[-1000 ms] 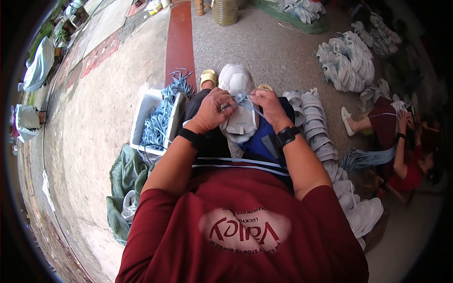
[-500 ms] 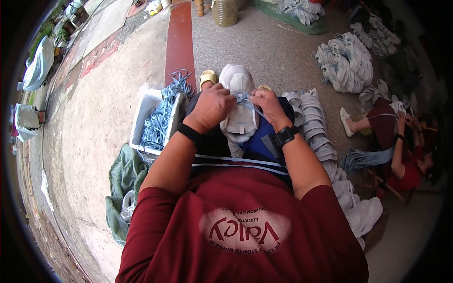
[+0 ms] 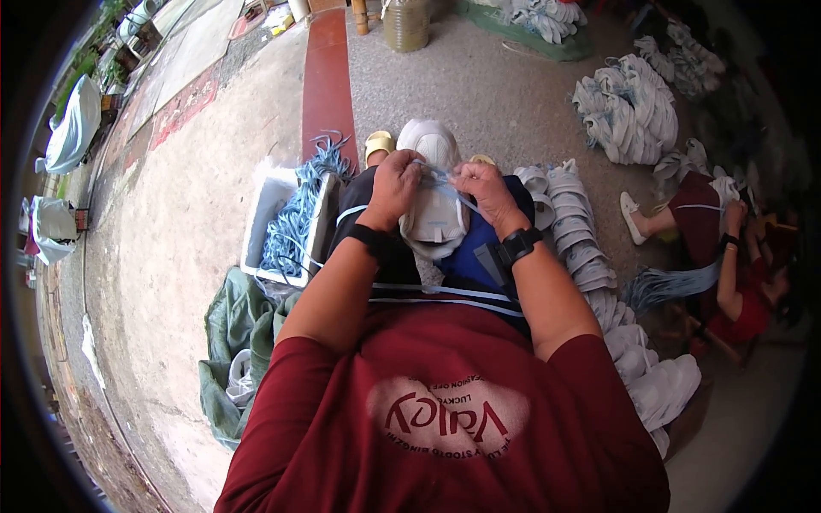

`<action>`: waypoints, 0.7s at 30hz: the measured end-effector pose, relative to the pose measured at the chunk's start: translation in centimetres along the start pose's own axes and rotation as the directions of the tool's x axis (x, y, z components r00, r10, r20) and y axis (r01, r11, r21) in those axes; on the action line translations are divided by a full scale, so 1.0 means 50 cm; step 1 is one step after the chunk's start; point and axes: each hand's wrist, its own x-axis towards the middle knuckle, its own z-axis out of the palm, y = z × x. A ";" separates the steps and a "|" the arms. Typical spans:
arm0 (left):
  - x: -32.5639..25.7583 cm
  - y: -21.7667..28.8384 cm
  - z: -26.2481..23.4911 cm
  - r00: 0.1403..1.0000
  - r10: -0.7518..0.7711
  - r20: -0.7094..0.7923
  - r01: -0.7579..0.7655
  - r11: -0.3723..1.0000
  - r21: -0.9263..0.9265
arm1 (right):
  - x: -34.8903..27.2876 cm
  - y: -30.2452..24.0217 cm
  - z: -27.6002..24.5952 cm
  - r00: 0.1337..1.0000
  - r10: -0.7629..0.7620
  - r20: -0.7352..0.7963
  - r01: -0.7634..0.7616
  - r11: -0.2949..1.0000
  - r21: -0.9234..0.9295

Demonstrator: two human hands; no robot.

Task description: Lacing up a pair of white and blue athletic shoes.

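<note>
A white shoe upper (image 3: 428, 141) lies across my lap, toe pointing away and its tongue (image 3: 434, 218) toward me. Light-blue lace (image 3: 438, 177) crosses its eyelet area between my hands. On the left side of the upper, my left hand (image 3: 399, 181) is closed, fingertips pinched on the lace. My right hand (image 3: 483, 185) pinches the lace at the opposite side, a strand running down past it. The fingertips partly cover the eyelets. More light-blue laces (image 3: 432, 295) lie across my waist.
A white foam box (image 3: 255, 229) of blue laces stands at my left, beside a green sack (image 3: 229, 321). Along my right runs a row of stacked white shoe uppers (image 3: 577, 218). Further right, a seated person (image 3: 744, 291) works near a large pile of uppers (image 3: 624, 111).
My left hand has shifted slightly right and turned, its fingers now more upright over the eyelets. A lace strand now loops over my left thigh toward the box. My right hand stays nearly in place.
</note>
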 end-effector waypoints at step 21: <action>-0.026 -0.010 -0.020 0.965 -0.214 0.153 0.251 0.923 -0.291 | -0.020 -0.015 0.057 0.952 -0.042 -0.302 0.076 0.992 0.099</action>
